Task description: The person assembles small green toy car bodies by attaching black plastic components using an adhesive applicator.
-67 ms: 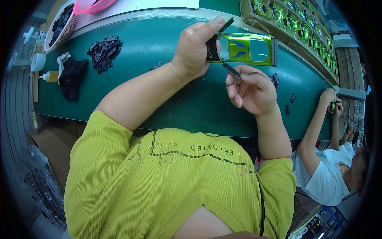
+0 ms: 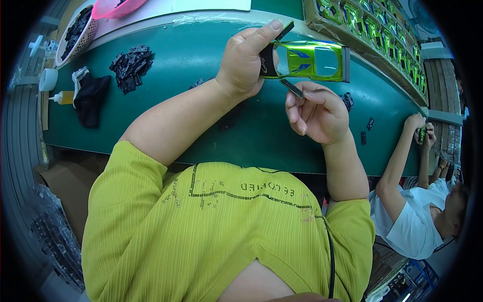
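Observation:
A shiny green toy car body [image 2: 307,61] with blue markings and a dark end is held level above the table. My left hand [image 2: 246,58] is closed around its dark left end, thumb up by the far opened door [image 2: 285,31]. The near door [image 2: 291,88] sticks out at an angle from the car's side. My right hand [image 2: 322,110] holds this door's outer end between thumb and finger, the other fingers loosely curled. How the left fingers grip underneath is hidden.
Small black parts lie in a pile [image 2: 132,68] on the green table [image 2: 176,45]. A cardboard box [image 2: 352,40] of green car bodies stands at the far right. A black cloth [image 2: 90,100] and a glue bottle [image 2: 63,97] lie left. A co-worker [image 2: 417,211] sits at right.
My hands and the car have barely moved. At the right, the co-worker's hands have turned the small green piece slightly.

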### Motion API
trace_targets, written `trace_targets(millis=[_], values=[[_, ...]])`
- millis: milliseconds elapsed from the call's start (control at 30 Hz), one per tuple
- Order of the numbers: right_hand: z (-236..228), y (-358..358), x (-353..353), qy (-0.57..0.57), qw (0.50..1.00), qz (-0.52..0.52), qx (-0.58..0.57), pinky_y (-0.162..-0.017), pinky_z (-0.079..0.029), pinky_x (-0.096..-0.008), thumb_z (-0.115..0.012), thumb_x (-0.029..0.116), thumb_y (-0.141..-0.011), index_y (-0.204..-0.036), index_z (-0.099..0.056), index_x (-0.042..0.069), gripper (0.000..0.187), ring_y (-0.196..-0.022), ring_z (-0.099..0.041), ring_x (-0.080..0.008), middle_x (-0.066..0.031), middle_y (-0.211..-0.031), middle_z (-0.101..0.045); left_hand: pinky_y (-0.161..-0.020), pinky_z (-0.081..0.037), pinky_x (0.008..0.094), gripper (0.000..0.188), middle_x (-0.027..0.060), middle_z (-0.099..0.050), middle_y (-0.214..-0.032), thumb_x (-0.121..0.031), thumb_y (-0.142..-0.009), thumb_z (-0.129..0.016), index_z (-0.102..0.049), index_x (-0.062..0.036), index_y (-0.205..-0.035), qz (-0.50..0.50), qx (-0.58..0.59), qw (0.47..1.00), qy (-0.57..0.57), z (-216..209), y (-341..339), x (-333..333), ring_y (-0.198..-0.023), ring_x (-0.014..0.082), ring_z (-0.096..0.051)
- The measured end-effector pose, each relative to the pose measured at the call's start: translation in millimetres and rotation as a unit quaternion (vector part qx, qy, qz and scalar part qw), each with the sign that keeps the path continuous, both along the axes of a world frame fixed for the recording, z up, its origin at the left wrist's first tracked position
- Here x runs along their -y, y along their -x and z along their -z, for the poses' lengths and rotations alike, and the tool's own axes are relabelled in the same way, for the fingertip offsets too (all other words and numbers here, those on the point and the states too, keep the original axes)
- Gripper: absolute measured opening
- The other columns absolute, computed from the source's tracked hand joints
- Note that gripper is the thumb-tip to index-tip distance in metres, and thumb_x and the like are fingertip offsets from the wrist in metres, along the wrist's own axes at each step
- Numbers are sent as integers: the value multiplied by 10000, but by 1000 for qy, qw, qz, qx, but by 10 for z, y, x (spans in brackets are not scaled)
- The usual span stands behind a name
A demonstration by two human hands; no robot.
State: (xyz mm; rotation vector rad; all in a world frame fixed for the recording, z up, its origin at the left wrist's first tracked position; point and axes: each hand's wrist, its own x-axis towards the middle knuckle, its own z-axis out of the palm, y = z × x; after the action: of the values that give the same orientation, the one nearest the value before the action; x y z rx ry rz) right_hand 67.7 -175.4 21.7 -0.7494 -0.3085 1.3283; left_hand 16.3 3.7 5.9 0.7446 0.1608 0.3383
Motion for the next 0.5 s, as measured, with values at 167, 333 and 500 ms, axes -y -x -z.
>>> trace_targets(millis=[167,333,500], values=[[32,20,2,7,1000,-7,-16,-492,-445,-251,-479,110,-910,-906,-582,-69,207,-510,-566,-178,-155,-734,-625,-467,-358,229,327,8,-509,-554,-314,-889,-644,-549,-85,-675,14,12,1000,-12,-4,16,14,-475,79,-456],[27,15,32,18,1000,9,1,-484,-424,-238,-525,97,-890,-891,-575,-41,147,-507,-553,-157,-126,-707,-607,-464,-350,225,330,-1,-503,-555,-310,-887,-645,-547,-90,-661,17,20,999,-30,-34,1,43,-477,75,-452],[22,21,13,47,998,10,44,-461,-401,-237,-535,139,-896,-871,-561,-33,176,-493,-517,-147,-114,-675,-580,-469,-354,220,327,-14,-503,-563,-300,-887,-647,-557,-85,-657,19,32,997,-60,-68,7,-2,-491,64,-455]])
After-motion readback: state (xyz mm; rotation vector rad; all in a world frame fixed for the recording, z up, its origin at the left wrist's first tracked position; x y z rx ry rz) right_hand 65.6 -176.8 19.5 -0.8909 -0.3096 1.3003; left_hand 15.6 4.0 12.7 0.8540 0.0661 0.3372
